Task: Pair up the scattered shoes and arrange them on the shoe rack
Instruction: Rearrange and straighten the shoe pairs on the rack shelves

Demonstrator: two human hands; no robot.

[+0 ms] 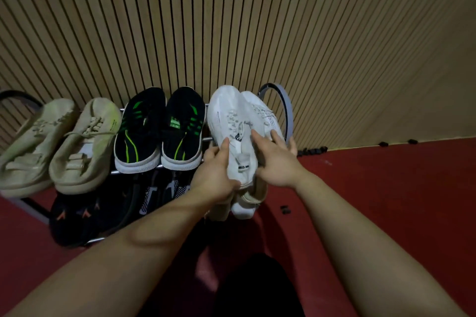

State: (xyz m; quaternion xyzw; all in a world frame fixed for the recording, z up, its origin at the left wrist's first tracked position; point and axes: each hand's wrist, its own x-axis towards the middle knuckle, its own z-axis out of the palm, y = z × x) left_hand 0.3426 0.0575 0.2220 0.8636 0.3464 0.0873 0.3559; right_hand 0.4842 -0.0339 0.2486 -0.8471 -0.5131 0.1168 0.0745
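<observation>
Two white sneakers lie side by side at the right end of the shoe rack's top shelf, toes toward the wall. My left hand [217, 171] grips the heel of the left white sneaker [229, 121], thumb up along its side. My right hand [277, 159] lies over the right white sneaker [260, 110], fingers spread across its tongue and side. Left of them on the same shelf stand a black-and-green pair [159, 128] and a beige pair [59, 141]. The shoe rack [287, 108] shows its grey curved end frame at the right.
On the lower shelf sit dark shoes [98, 211] with orange and white marks, plus a pale shoe [248, 201] under the white pair. A slatted wooden wall [231, 20] stands right behind the rack. The floor [386, 188] is red, with small black bits along the wall base.
</observation>
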